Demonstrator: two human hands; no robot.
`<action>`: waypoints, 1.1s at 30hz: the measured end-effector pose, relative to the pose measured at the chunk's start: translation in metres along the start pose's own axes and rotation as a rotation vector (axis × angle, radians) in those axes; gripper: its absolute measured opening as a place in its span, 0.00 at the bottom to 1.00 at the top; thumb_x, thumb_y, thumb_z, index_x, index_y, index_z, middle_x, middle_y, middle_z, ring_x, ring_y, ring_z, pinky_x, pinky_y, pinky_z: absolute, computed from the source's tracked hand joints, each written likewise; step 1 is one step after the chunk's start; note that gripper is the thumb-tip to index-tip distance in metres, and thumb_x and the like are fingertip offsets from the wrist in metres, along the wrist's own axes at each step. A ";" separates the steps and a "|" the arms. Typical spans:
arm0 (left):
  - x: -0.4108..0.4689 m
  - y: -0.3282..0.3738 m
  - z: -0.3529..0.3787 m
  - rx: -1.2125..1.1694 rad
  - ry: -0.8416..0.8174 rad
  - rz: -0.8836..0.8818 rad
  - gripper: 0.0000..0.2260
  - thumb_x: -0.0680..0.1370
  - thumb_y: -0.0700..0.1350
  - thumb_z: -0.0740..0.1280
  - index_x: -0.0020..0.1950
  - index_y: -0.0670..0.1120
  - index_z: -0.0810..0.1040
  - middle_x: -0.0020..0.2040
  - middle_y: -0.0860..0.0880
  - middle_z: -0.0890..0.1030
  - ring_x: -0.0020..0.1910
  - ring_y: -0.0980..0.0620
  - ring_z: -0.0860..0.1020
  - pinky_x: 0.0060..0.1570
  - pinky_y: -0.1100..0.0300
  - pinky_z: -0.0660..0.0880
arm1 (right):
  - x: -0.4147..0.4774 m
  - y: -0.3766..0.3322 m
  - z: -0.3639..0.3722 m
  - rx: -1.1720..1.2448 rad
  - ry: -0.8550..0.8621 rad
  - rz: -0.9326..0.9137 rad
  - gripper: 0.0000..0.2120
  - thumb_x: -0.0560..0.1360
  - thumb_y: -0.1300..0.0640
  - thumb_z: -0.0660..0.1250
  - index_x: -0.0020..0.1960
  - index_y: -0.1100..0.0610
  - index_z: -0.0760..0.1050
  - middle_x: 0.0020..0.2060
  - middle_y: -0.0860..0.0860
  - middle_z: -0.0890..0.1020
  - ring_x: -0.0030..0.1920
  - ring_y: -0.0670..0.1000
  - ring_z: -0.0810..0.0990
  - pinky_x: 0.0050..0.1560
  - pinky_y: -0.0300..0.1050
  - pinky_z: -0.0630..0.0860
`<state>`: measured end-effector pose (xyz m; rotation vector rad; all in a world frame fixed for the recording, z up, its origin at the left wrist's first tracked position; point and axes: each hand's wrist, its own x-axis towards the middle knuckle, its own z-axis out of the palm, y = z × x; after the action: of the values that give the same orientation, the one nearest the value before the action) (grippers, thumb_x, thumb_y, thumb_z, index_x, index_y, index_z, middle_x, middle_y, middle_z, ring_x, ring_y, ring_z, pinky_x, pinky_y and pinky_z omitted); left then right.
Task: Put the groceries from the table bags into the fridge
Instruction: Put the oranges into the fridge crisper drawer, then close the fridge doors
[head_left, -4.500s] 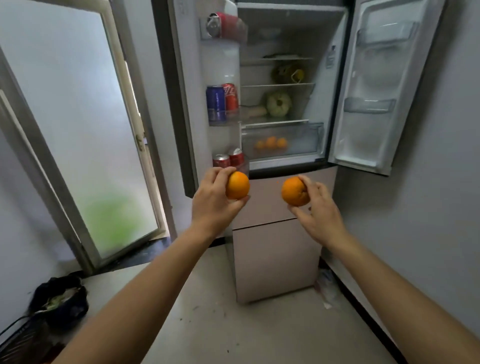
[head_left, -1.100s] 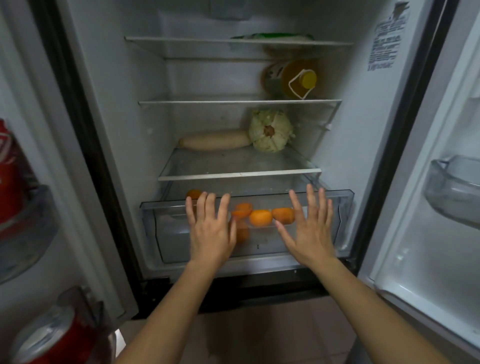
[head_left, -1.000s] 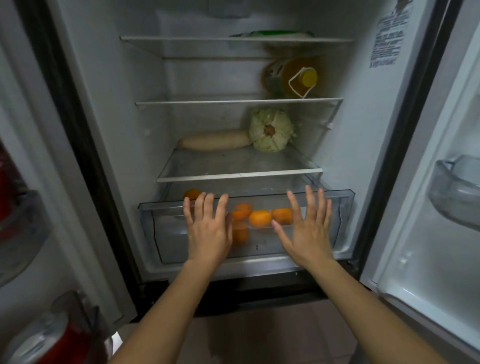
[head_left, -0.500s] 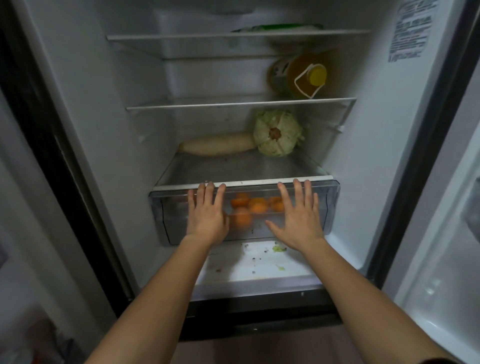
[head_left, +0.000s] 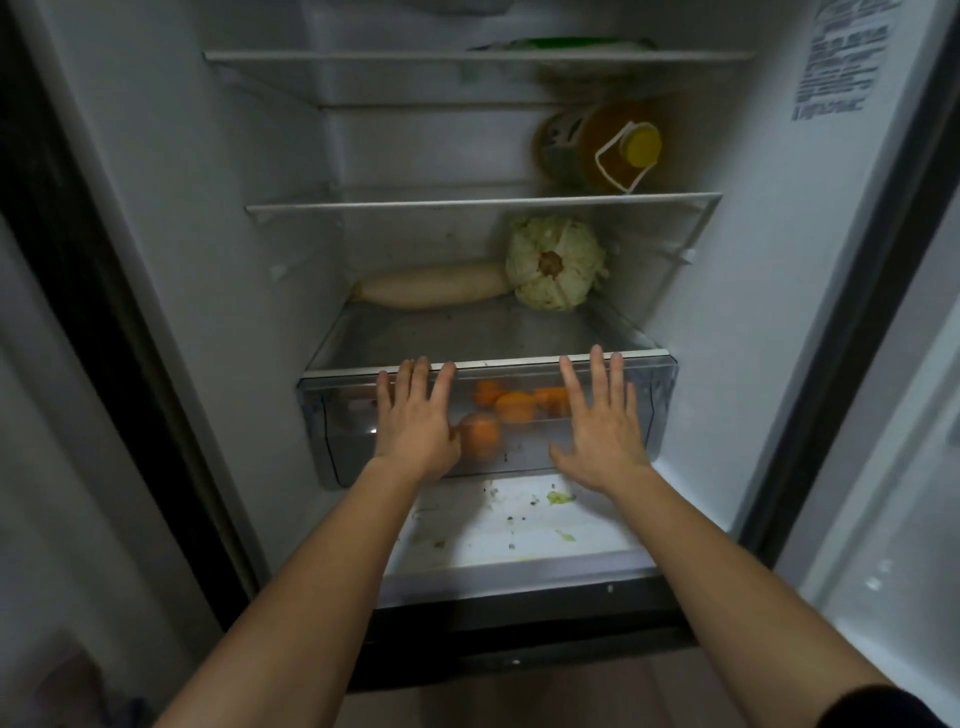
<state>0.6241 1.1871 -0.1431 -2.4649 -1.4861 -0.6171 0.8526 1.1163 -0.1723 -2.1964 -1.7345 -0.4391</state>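
The fridge stands open in front of me. Its clear crisper drawer (head_left: 660, 410) sits pushed in under the lowest glass shelf (head_left: 467, 332). Several oranges (head_left: 514, 408) show through the drawer's front. My left hand (head_left: 415, 421) lies flat on the left half of the drawer front, fingers straight and spread. My right hand (head_left: 602, 426) lies flat on the right half in the same way. Neither hand holds anything.
A white radish (head_left: 431, 286) and a cabbage (head_left: 553, 262) lie on the lowest shelf. An oil bottle with a yellow cap (head_left: 608, 145) stands one shelf up. Crumbs and leaf bits litter the white fridge floor (head_left: 519, 525). The right door (head_left: 883, 493) stands open beside me.
Earlier each hand held an orange; both now lie in the drawer. My flat hands have pushed the drawer back in under the shelf, and my view has moved closer.
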 end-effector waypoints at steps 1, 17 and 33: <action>-0.005 0.001 -0.005 -0.029 0.032 0.001 0.33 0.78 0.50 0.62 0.80 0.48 0.53 0.80 0.41 0.54 0.79 0.42 0.49 0.77 0.42 0.42 | -0.006 0.001 -0.003 0.013 0.012 -0.007 0.56 0.73 0.41 0.70 0.79 0.47 0.29 0.78 0.58 0.30 0.78 0.62 0.30 0.78 0.63 0.44; -0.137 0.162 0.047 -0.640 0.183 0.225 0.24 0.83 0.54 0.52 0.76 0.45 0.64 0.79 0.40 0.58 0.78 0.41 0.53 0.74 0.37 0.53 | -0.240 0.077 -0.054 -0.150 0.543 -0.101 0.21 0.77 0.62 0.65 0.69 0.62 0.75 0.74 0.64 0.65 0.76 0.65 0.62 0.76 0.61 0.60; -0.194 0.323 0.021 -1.076 -0.061 0.351 0.37 0.83 0.47 0.60 0.79 0.53 0.35 0.81 0.47 0.51 0.78 0.49 0.55 0.72 0.56 0.55 | -0.344 0.178 -0.157 0.086 1.085 0.363 0.20 0.77 0.55 0.62 0.66 0.63 0.66 0.72 0.63 0.60 0.74 0.61 0.62 0.75 0.54 0.61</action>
<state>0.8333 0.8866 -0.2341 -3.3781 -0.7292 -1.5685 0.9422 0.7081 -0.1842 -1.6039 -0.7353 -1.1399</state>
